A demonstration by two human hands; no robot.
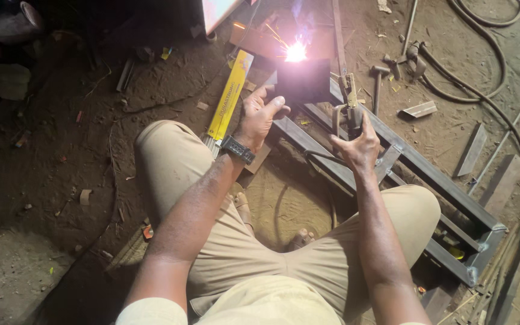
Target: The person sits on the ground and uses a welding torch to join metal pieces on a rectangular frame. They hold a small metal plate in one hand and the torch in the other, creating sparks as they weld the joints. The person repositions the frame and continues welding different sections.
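I squat on a dirt floor over a grey steel frame [428, 174]. My left hand [259, 115] grips a dark rectangular welding shield [302, 81] and holds it up in front of a bright welding arc [296, 53] throwing sparks. My right hand [357, 143] is closed around the handle of an electrode holder [349, 99], whose rod points up toward the arc. A black watch sits on my left wrist.
A yellow box of welding rods [230, 96] lies left of my left hand. A hammer [378, 81] rests right of the frame, with thick cables [482, 90], metal offcuts [419, 109] and flat bars [472, 150] scattered across the dirt.
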